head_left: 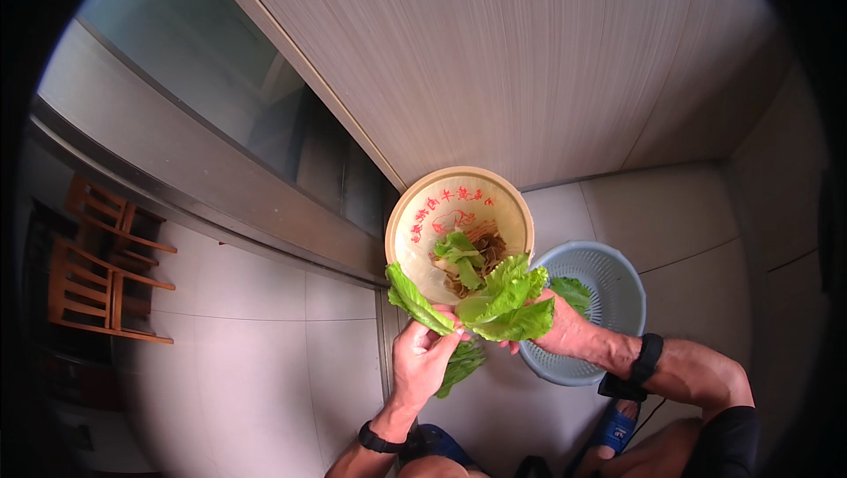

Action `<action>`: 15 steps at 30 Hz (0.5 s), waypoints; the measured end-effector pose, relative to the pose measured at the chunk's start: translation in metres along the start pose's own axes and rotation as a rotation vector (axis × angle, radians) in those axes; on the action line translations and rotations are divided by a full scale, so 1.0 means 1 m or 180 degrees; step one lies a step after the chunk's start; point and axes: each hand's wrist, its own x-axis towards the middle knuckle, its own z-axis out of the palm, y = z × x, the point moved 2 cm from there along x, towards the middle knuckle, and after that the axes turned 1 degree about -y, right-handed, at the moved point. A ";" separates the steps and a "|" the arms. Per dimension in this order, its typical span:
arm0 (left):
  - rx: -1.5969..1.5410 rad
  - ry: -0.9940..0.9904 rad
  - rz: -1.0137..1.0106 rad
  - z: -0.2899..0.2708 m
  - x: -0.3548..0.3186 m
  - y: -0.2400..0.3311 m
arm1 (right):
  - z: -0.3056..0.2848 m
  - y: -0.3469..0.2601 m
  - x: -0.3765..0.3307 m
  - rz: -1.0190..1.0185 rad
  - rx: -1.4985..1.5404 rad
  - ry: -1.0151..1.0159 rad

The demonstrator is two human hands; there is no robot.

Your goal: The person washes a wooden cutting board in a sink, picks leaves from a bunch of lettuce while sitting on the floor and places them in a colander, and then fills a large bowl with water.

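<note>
The left hand (422, 356) pinches a long leaf (416, 302); the right hand (554, 324) seems closed on a leafy bunch (507, 302), its fingers mostly hidden. Both are held over the floor (265, 363), in front of a tan bowl (415, 213) and beside a blue strainer (618, 288).

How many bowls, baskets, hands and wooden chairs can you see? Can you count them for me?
Cream bowl with leaf scraps inside: 1
Pale blue strainer basket with a green leaf in it: 1
Hands holding green lettuce leaves, left hand and right hand: 2
Wooden chairs at the far left: 2
Total: 6
</note>
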 end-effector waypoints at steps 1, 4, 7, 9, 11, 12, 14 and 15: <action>0.0018 0.0021 0.0018 0.000 0.000 0.000 | 0.000 -0.002 0.000 0.0004 -0.0001 0.0000; 0.0006 0.0083 0.0020 -0.001 0.000 -0.005 | 0.004 -0.007 -0.003 0.0077 -0.0439 -0.0004; -0.0049 0.0154 -0.0001 -0.001 0.001 -0.007 | 0.004 -0.006 -0.006 0.0169 -0.0423 0.0075; -0.0079 0.0179 -0.0006 -0.002 0.002 -0.007 | 0.004 -0.006 -0.007 0.0131 -0.0560 0.0085; 0.0078 0.0138 -0.0006 -0.003 0.003 -0.008 | 0.005 -0.008 -0.010 0.0089 -0.0758 0.0122; 0.0067 0.0125 -0.0003 -0.001 0.004 -0.007 | 0.005 -0.010 -0.012 0.0046 -0.0955 0.0153; -0.0236 0.0139 -0.0019 0.001 0.003 -0.006 | 0.008 -0.008 -0.012 -0.0019 -0.0963 0.0108; -0.0225 0.0152 -0.0030 0.000 0.002 -0.007 | 0.008 -0.006 -0.011 -0.0093 -0.0986 0.0078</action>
